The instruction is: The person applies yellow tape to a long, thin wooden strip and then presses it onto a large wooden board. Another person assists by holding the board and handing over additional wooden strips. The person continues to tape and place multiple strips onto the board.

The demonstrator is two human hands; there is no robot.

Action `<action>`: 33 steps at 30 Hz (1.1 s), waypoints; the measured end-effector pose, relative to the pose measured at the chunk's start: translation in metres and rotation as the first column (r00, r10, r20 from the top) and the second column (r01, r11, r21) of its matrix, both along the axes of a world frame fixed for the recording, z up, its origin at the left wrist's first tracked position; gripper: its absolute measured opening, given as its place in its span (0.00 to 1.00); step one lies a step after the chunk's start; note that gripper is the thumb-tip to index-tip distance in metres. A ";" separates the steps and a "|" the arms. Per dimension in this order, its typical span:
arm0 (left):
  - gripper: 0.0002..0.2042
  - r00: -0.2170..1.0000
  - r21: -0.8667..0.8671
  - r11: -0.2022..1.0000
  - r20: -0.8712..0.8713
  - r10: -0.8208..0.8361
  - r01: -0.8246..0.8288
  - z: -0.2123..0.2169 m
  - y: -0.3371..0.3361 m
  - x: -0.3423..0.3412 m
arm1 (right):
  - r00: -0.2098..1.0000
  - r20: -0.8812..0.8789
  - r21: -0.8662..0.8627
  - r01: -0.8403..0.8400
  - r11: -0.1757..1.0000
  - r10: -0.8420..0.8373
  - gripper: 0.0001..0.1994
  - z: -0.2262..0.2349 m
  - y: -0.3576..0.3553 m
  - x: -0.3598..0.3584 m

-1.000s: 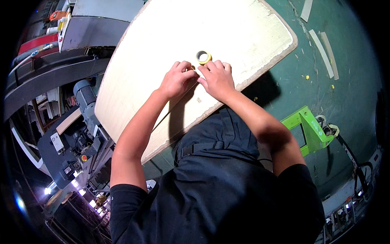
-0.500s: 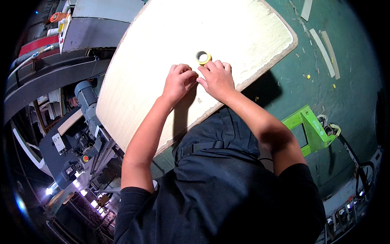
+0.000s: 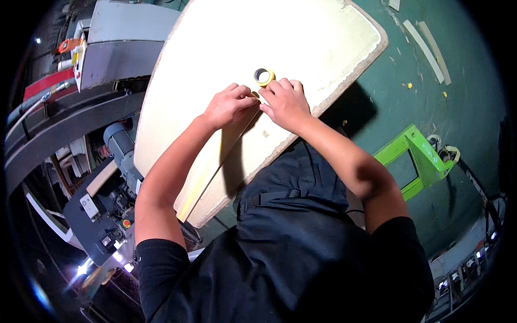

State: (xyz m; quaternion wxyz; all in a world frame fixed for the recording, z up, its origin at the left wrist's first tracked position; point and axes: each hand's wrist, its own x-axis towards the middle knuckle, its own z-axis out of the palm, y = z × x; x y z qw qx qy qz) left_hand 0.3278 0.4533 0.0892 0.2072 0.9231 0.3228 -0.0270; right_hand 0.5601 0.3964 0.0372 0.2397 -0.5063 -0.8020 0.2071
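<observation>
Pale wood panel [image 3: 215, 48] above green floor [image 3: 458, 110].
Left hand [image 3: 230, 106], right hand [image 3: 286, 105] curled near tape roll [image 3: 259, 72]; cannot tell grip. Pallet jack [image 3: 426, 155] at right.

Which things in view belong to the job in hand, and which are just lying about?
Apparently in the job:
pale board under both hands
yellow tape roll by the right hand
long yellowish strip near the left hand

Apparently just about:
loose pale slats
yellow scraps
green pallet jack
</observation>
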 end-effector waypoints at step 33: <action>0.10 0.923 0.021 0.941 0.204 0.326 -0.337 -0.021 -0.021 0.000 | 1.000 0.020 0.030 0.023 0.999 -0.024 0.19 -0.005 -0.001 -0.002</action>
